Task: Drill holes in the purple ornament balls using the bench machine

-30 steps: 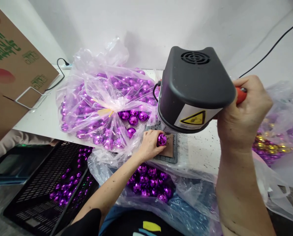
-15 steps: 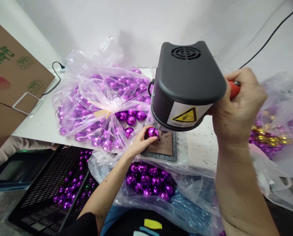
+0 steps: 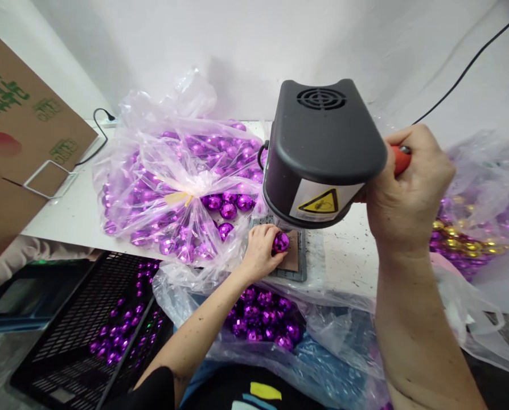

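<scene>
Between the thumb and fingers of my left hand (image 3: pixel 261 250) is a shiny purple faceted ball (image 3: pixel 280 242). That hand is low over a grey base plate with a brown pad (image 3: pixel 292 259), under the front of a black machine head (image 3: pixel 323 136) with a round vent and a yellow warning label. My right hand (image 3: pixel 412 182) is wrapped round the red handle (image 3: pixel 402 159) on the machine's right side. Just below the plate, more purple balls (image 3: pixel 267 319) lie in an open plastic bag. The underside of the machine is hidden.
A tied clear bag of purple balls (image 3: pixel 152 188) lies left on the white table (image 3: pixel 348 256), with loose balls (image 3: pixel 228 209) beside it. A black crate (image 3: pixel 58 341) with purple balls stands low left. A cardboard box (image 3: pixel 19 142) is far left, and bags of purple and gold balls (image 3: pixel 468 239) right.
My left hand has moved right and slightly down with the ball, further over the pad. My right hand and the handle have come slightly left and down.
</scene>
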The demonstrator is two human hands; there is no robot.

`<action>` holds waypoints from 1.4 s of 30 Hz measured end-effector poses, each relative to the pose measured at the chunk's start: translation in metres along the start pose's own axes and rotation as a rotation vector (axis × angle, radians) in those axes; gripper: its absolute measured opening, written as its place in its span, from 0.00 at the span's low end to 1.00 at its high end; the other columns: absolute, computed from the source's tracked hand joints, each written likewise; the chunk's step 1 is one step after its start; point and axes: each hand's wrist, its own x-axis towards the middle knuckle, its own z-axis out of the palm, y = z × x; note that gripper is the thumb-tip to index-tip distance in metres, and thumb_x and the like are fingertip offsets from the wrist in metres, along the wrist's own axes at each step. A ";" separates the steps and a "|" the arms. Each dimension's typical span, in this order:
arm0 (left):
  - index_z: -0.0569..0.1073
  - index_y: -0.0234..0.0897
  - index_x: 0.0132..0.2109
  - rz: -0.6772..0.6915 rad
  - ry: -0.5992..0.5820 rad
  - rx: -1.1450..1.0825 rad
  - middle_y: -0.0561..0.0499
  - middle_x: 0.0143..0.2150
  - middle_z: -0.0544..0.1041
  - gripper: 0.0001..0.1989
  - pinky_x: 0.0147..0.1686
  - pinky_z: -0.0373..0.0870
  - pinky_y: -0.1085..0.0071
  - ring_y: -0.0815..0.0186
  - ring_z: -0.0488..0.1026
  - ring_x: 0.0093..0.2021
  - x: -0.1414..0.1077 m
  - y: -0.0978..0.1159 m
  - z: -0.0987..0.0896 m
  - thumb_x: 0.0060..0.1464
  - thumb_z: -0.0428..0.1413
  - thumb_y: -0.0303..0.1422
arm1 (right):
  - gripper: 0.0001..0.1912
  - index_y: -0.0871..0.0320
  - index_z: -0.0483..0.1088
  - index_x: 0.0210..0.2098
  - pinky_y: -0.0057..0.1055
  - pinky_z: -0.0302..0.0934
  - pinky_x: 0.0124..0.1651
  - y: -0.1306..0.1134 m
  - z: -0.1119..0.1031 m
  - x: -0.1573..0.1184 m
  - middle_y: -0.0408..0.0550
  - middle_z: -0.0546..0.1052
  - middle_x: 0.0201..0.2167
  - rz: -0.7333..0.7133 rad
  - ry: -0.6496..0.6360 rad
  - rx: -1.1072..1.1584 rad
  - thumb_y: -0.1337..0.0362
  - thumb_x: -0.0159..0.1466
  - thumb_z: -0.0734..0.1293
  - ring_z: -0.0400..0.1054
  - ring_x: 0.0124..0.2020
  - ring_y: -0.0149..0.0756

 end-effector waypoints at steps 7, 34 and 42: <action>0.67 0.38 0.57 0.027 -0.011 -0.161 0.44 0.53 0.75 0.21 0.70 0.48 0.47 0.52 0.67 0.60 -0.002 -0.008 0.005 0.61 0.59 0.40 | 0.18 0.62 0.64 0.32 0.24 0.49 0.30 -0.004 0.000 0.001 0.37 0.61 0.23 -0.035 0.034 -0.013 0.52 0.67 0.63 0.52 0.25 0.19; 0.69 0.40 0.55 -0.023 0.064 -0.161 0.44 0.52 0.76 0.18 0.67 0.55 0.47 0.53 0.70 0.55 -0.004 -0.006 0.013 0.59 0.58 0.36 | 0.01 0.58 0.71 0.35 0.27 0.56 0.25 0.005 -0.024 -0.116 0.43 0.70 0.25 -0.190 0.027 -0.178 0.68 0.62 0.66 0.63 0.24 0.26; 0.68 0.38 0.56 -0.021 0.051 -0.175 0.43 0.52 0.75 0.21 0.69 0.53 0.45 0.52 0.70 0.56 -0.004 -0.007 0.014 0.57 0.58 0.35 | 0.02 0.57 0.73 0.34 0.26 0.58 0.26 0.019 -0.015 -0.131 0.44 0.72 0.26 -0.148 0.089 -0.134 0.66 0.61 0.67 0.66 0.26 0.28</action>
